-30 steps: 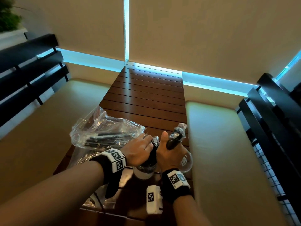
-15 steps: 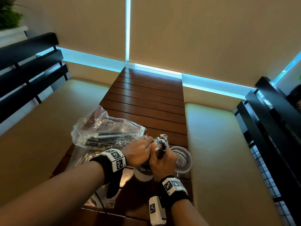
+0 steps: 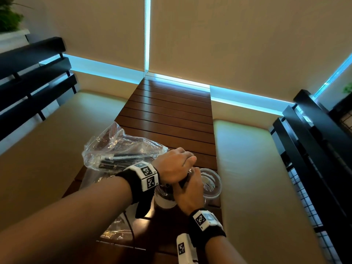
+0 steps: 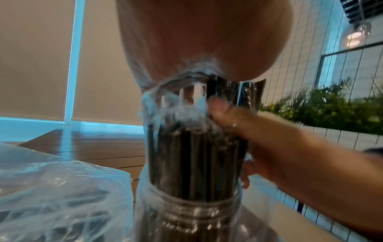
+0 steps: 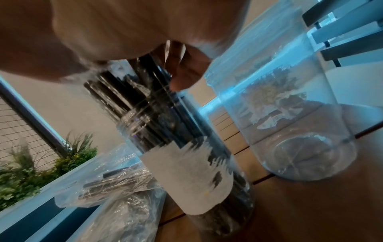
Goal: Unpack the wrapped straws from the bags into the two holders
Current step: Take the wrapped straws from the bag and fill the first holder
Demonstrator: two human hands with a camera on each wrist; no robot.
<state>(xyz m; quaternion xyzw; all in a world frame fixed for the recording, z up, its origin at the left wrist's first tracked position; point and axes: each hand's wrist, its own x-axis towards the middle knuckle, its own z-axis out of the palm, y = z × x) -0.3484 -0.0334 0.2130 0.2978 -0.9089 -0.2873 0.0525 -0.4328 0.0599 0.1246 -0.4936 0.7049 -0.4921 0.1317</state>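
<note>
We've got both hands on the straws (image 4: 196, 157) standing in the jar (image 5: 186, 172). Left hand (image 3: 176, 165) presses down on their tops, fingers curled over; right hand (image 3: 190, 191) wraps round the bundle just below. Second jar (image 3: 212, 182) sits right of our hands, bag (image 3: 116, 151) to the left.

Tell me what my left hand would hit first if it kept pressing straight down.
Most likely the wrapped straws standing in the labelled jar: the left hand sits on their tops, with the right hand beside them. Below is the table.
</note>
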